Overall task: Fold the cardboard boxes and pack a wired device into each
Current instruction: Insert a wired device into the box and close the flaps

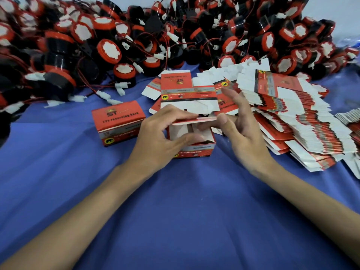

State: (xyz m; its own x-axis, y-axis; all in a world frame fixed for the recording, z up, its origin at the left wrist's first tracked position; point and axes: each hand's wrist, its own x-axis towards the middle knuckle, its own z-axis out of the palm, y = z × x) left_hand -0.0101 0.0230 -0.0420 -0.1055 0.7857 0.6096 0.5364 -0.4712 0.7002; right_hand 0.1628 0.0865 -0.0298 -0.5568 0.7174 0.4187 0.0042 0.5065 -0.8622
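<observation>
Blue worktop (175, 211) covered at back by heap of wired devices (109, 51). Flat boxes (292, 114) stacked at right; closed box (118, 123) stood left of centre. Open box (194, 151) gripped at centre by left hand (161, 137), fingers curled round it. Lid flap (202, 119) pinched by right hand (243, 133) thumb and forefinger, other fingers spread.

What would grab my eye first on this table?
A huge heap of red-and-black wired devices sprawls across the back of the blue cloth. A fanned stack of flat boxes lies at the right. In the middle, the left hand and right hand hold the lid flap of an open box.
</observation>
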